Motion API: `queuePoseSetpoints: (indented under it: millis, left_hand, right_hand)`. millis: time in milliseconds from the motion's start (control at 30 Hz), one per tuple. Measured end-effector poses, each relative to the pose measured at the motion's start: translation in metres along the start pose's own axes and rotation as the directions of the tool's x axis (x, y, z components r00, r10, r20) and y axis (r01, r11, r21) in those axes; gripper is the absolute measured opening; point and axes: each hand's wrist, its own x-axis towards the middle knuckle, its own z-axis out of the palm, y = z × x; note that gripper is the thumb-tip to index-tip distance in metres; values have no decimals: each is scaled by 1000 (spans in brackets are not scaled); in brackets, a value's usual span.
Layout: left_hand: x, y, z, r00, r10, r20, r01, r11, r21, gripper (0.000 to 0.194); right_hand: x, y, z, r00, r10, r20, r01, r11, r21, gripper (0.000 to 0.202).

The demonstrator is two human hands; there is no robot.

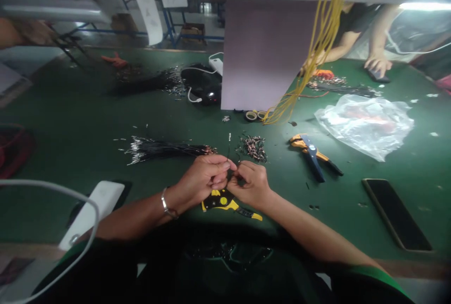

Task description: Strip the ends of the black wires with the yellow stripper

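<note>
My left hand (211, 172) is closed in a pinch on a thin black wire (229, 146), whose pale tip points away from me. Close beside it, my right hand (250, 182) is also pinched shut; what its fingertips hold is too small to make out. Under and between my hands lies a yellow-and-black wire stripper (223, 200). A bundle of black wires (169, 149) with silvery ends rests just beyond my left hand. Past my right hand is a small pile of dark and coppery bits (254, 148).
To the right lie an orange-and-blue wire stripper (312, 153), a clear plastic bag (366, 123) and a phone (396, 214). Yellow wires (322, 36) hang beside an upright panel (264, 55). A white power strip (93, 210) is at left. Co-workers' hands (378, 64) show across the table.
</note>
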Motion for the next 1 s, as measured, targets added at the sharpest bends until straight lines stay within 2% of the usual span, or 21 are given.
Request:
queuePoseSetpoints:
  millis: [133,367,533,633,733,800,867,1000]
  left_hand:
    - [-3,1,1,1000,24,-3,-24,1000,6,5]
    - [-6,2,0,999,39,26,-40,999,18,7]
    - [-2,12,-5,986,165,27,-166,986,7,10]
    - [0,19,-9,972,234,33,-233,972,-30,9]
    - [2,24,-13,965,256,51,-252,966,-63,10]
    - [2,26,-14,964,261,43,-257,963,-75,11]
    - [2,27,-15,964,263,37,-259,962,-87,11]
    - [4,28,-16,966,255,45,-248,962,-117,10]
  right_hand:
    - [-2,0,-1,1000,10,27,-10,1000,9,20]
    - [-2,-2,-4,990,110,84,-114,992,45,19]
    - [3,-2,-16,965,235,115,-253,949,187,13]
    - [5,-3,-24,916,346,204,-398,852,340,12]
    - [5,-3,-27,837,424,346,-547,660,514,9]
    - [6,-3,-26,795,440,417,-605,526,598,11]
    - [6,-3,-24,776,443,449,-625,445,641,14]
    - [5,-1,-22,764,445,468,-633,375,677,14]
